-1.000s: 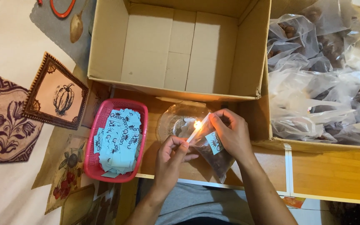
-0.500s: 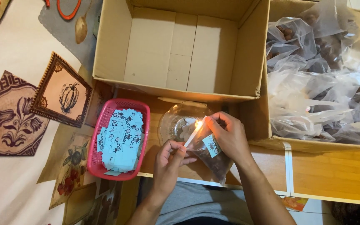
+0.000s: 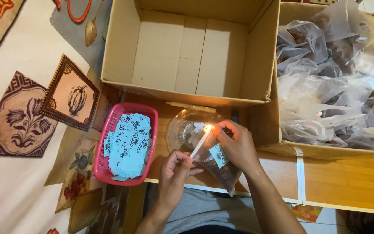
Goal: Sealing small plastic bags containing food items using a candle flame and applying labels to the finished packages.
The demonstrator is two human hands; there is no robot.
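My left hand [image 3: 176, 171] pinches the low end of a thin white lit candle [image 3: 198, 144], whose flame [image 3: 207, 128] burns at its upper end. My right hand [image 3: 236, 145] grips a small clear plastic bag [image 3: 221, 169] with dark contents and a light blue label. The bag's top edge is held right at the flame. Both hands hover over a low wooden table [image 3: 347, 177], just in front of a clear glass dish [image 3: 182, 125].
A pink plastic basket [image 3: 109, 130] of several light blue labels sits left of the dish. An empty open cardboard box [image 3: 117, 43] stands behind. A second cardboard box [image 3: 282, 149] on the right is heaped with clear filled bags [image 3: 330, 86]. A patterned cloth covers the floor at left.
The hands have shifted slightly; the candle and bag stay together at the flame. The camera view has drifted a little, moving the scene right and down.
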